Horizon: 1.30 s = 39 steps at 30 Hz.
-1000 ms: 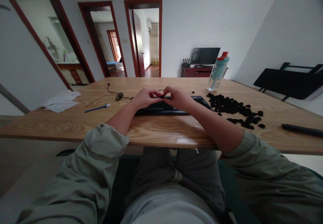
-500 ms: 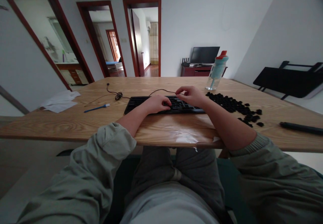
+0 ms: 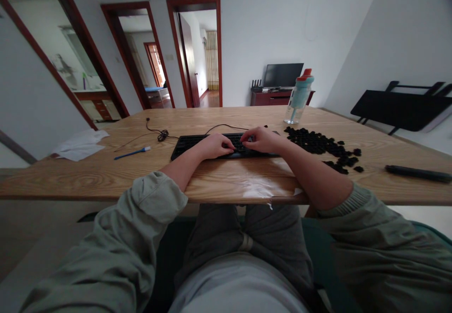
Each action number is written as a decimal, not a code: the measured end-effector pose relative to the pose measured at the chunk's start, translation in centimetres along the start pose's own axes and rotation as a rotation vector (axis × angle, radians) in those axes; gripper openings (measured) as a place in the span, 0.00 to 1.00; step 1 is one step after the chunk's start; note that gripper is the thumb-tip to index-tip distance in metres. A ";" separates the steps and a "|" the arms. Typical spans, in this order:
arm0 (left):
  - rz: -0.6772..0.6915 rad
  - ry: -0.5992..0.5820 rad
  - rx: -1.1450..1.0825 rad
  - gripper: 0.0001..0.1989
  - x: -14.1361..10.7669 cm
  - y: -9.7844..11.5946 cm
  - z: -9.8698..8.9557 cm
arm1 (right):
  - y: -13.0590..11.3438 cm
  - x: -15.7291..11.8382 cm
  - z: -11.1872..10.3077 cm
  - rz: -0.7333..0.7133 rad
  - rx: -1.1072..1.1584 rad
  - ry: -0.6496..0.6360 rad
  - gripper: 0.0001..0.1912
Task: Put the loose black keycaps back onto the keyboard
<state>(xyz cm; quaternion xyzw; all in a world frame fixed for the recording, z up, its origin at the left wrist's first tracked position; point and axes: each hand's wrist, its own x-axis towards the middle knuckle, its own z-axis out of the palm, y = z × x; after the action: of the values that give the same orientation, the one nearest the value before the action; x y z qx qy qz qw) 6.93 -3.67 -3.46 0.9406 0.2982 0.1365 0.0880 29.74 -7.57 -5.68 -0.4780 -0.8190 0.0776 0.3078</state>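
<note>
A black keyboard (image 3: 181, 144) lies across the table in front of me, with many keycaps off it. My left hand (image 3: 216, 146) rests on its middle part, fingers bent and pinched together low over the keys; what they hold, if anything, is too small to make out. Close by on the right, my right hand (image 3: 262, 140) is over the keyboard with thumb and forefinger curled towards the keys. Its fingertips are closed, and I cannot see what is in them. A heap of loose black keycaps (image 3: 310, 141) lies to the right of the keyboard.
A blue brush (image 3: 132, 153), coiled cable (image 3: 163, 135) and white paper (image 3: 81, 144) lie to the left. A clear bottle with a red lid (image 3: 298, 97) stands behind the keycaps. A long black object (image 3: 418, 173) lies far right. The wooden table's (image 3: 219, 181) front edge is near me.
My right hand has come down and slightly left, its fingers now at the keys beside my left hand. A small black piece shows on the table behind it. The view has shifted slightly.
</note>
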 end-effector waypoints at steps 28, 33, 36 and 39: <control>0.113 0.134 0.162 0.17 -1.5 0.0 -0.5 | 0.0 0.1 0.9 -0.024 0.082 0.146 0.17; 0.173 0.149 0.112 0.16 -1.4 -0.8 -0.8 | 1.5 0.0 -0.4 0.072 0.172 0.305 0.19; 0.204 0.066 0.137 0.19 -1.2 -0.5 -0.5 | 1.7 -0.1 -0.3 0.077 0.159 0.308 0.18; 0.181 -0.012 0.219 0.21 -1.1 -0.2 -0.2 | 1.4 -0.1 -0.1 0.060 0.137 0.321 0.17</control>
<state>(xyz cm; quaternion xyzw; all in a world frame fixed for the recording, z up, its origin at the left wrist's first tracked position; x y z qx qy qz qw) 5.94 -4.15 -3.50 0.9684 0.2247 0.1051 -0.0264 30.90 -6.94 -6.26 -0.4866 -0.7373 0.0651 0.4641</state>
